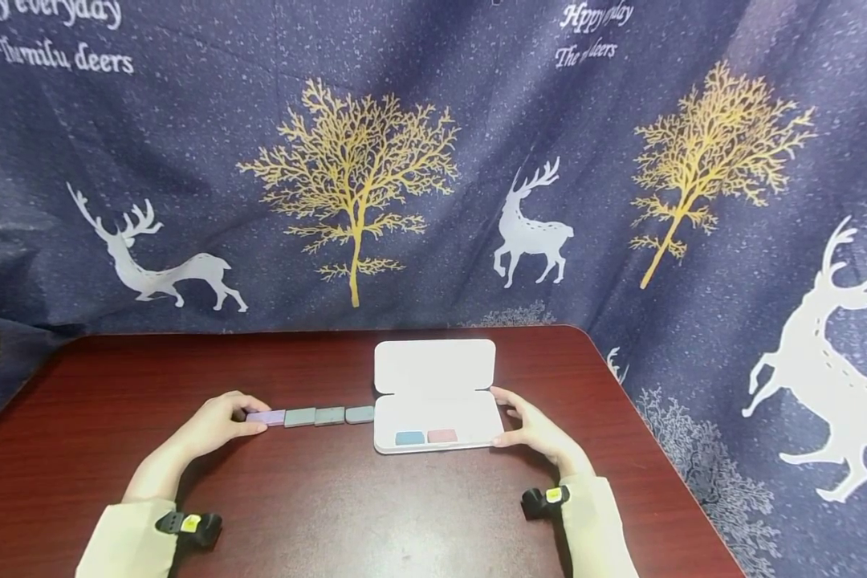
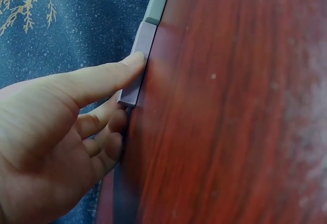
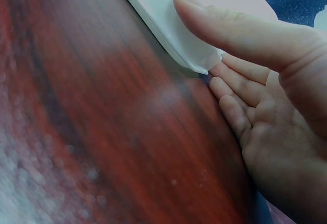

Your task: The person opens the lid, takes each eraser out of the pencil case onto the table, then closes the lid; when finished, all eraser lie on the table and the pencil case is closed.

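A white hinged case (image 1: 433,413) lies with its lid (image 1: 434,365) raised away from me. Inside, along the near edge, sit a blue block (image 1: 409,437) and a pink block (image 1: 442,436). My right hand (image 1: 538,432) grips the case's right end, thumb at the near corner. From the case's left side runs a row of small flat blocks: a grey-blue one (image 1: 360,414), two grey-green ones (image 1: 329,416) and a purple block (image 1: 266,417) at the far left. My left hand (image 1: 220,424) pinches that purple block, which touches its neighbour in the left wrist view.
Everything lies on a dark red wood-grain table (image 1: 318,498) with rounded corners. Behind it hangs a blue cloth (image 1: 448,257) with white deer and yellow trees. A black strap (image 1: 189,526) circles each wrist.
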`<state>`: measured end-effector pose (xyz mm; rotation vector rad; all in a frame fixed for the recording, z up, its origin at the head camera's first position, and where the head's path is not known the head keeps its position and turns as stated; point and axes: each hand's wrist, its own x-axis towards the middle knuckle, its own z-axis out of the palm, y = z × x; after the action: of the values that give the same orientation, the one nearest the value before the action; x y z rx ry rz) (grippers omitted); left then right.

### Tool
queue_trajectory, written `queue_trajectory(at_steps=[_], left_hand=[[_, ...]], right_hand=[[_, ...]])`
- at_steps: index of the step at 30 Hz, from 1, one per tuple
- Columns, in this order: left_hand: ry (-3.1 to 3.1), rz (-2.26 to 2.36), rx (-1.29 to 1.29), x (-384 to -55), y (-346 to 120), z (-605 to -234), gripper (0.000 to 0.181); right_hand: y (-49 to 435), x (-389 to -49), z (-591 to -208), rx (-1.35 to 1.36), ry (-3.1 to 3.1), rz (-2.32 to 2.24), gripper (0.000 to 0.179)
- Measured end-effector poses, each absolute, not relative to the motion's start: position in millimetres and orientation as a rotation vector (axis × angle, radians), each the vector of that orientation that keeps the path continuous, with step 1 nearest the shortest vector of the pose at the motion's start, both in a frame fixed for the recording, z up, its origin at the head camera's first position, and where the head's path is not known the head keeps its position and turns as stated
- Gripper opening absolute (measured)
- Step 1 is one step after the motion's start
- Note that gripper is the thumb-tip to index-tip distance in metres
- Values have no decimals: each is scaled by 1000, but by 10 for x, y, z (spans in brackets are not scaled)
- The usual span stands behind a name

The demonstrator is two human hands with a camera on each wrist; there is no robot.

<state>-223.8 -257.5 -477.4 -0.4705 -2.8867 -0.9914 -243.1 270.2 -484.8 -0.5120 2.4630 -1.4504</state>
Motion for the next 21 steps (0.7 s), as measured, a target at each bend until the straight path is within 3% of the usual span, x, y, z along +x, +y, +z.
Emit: queue_trajectory(at_steps=[10,21], left_hand=[[-2853,-960,-449,-2236,-2454,-4680,40],[-2683,-1000,-465,-2327,-1925,-4588,26]], right_hand=[[2702,-2427,-4839,-483,2468,-1441,87],[2696,-2439,-4852,-475,2477,-1445,88]])
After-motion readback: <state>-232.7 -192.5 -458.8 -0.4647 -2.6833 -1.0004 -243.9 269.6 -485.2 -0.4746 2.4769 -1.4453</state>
